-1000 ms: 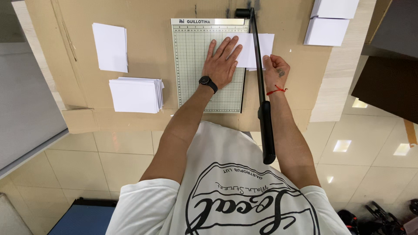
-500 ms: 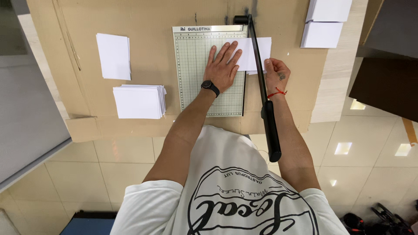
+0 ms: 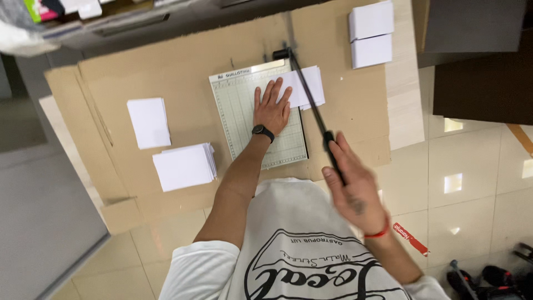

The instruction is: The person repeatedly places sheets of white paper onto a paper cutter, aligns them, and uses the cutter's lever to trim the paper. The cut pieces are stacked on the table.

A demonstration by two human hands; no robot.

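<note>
- Paper sheets (image 3: 304, 86) lie on the guillotine cutter (image 3: 244, 111), one edge sticking out past the blade side; judging by that overhang, this cut is not yet made.
- Left hand (image 3: 272, 108) rests flat and open, fingers spread, pressing the sheets onto the cutter's pale green gridded bed.
- Right hand (image 3: 351, 186) is closed around the black grip of the blade arm (image 3: 308, 100), which is lifted at an angle on the cutter's right side, hinged at its far corner.
- Finished-looking work: a thick fanned stack of white cards (image 3: 184, 165) and a thinner one (image 3: 147, 121) left of the cutter, two neat square stacks (image 3: 371, 33) to its far right.
- Brown corrugated cardboard (image 3: 111, 83), matte and creased, lies under the cutter; glossy floor tiles lie near the person.
</note>
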